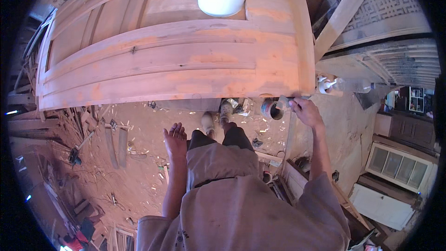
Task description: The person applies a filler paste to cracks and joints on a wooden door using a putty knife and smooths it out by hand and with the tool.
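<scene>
Large pinkish-brown panelled wooden door is laid flat, 10 to 1 o'clock; most reach at 12 is taken up by it. Brown dirt floor, strewn with pale chips, is seen below its near edge. That edge is run straight across mid-view, right corner between 2 and 3. Left side, 9 o'clock, is bounded by a brown heap of wood offcuts. Right side is crowded: long pale wooden plank leaned toward 2, cream four-pane glazed frame between 3 and 4, white flat rectangular panel at 4. White round plastic bucket, brown stuff inside, is stood on the door at 12. Clear plastic bottle is seen between 2 and 3, past the corner. Left hand, 8 o'clock, is held palm up, fingers loosely extended, over the floor, apart from the door. Right hand, 3 o'clock, is placed by the corner; small flat greyish blade is pinched at the door edge, contact can't be told. Open round can is seen just left of it, below the edge.
</scene>
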A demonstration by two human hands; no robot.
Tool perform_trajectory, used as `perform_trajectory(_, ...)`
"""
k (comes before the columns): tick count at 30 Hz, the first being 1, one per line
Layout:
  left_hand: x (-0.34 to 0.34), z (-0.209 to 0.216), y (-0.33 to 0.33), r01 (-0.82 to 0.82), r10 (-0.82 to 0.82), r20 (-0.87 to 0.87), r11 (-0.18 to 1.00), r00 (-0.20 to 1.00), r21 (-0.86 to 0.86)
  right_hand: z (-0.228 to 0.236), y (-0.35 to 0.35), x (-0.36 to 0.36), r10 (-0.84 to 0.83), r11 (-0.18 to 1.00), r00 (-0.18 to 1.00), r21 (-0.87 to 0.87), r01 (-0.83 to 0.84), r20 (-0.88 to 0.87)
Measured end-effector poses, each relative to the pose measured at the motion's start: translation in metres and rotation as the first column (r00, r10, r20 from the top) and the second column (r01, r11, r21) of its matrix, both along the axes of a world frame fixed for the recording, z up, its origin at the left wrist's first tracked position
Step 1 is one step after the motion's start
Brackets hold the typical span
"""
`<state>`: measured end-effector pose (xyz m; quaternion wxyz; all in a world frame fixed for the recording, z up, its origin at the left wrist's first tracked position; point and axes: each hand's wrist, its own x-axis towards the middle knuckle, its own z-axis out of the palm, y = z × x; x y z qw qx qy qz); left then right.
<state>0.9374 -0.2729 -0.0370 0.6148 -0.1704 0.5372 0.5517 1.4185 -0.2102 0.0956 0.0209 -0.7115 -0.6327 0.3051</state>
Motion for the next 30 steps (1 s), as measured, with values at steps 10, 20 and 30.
perform_trajectory(10,0.009,-0.006,-0.014,-0.223,0.218,0.086,0.973,0.972,0.054,-0.007,0.035,-0.066,0.203,0.976,0.979,0.082,-0.203,0.012)
perform_trajectory(20,-0.017,-0.006,-0.004,-0.256,0.257,-0.052,0.966,0.965,0.031,-0.016,0.005,-0.102,-0.169,0.984,0.840,-0.134,0.116,-0.515)
perform_trajectory(30,-0.169,0.071,0.080,-0.095,0.186,-0.851,0.983,0.491,0.160,0.025,0.021,-0.222,-0.540,0.794,0.189,-0.422,0.437,-0.820)
